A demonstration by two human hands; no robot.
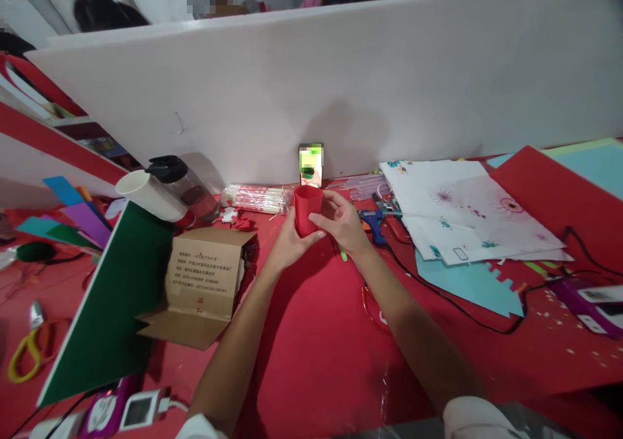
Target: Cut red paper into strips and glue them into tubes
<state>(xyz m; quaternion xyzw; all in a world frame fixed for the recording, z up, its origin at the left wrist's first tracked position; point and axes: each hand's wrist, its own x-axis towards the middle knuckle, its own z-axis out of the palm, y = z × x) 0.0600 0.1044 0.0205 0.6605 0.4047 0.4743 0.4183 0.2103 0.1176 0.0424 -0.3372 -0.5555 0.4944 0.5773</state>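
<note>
A red paper tube [307, 206], its upper rim open toward me, is held upright between both hands above the red tabletop [326, 335]. My left hand [292, 243] cups its lower left side, thumb across the bottom. My right hand [342, 223] grips the right side, with the thumb on the front and the fingers behind, partly hidden. Just beyond the tube a lit phone [311, 165] leans against the white partition. Close to my right hand lies a blue glue gun [374, 226] with a black cord.
On the left stand an opened cardboard box [202, 276], a green board [111, 309], a white cup [146, 195] and a dark-lidded bottle [182, 182]. Yellow-handled scissors [26, 354] lie far left. Wrapped sticks [256, 199] lie behind. Printed white sheets [462, 208] and blue paper [467, 283] cover the right.
</note>
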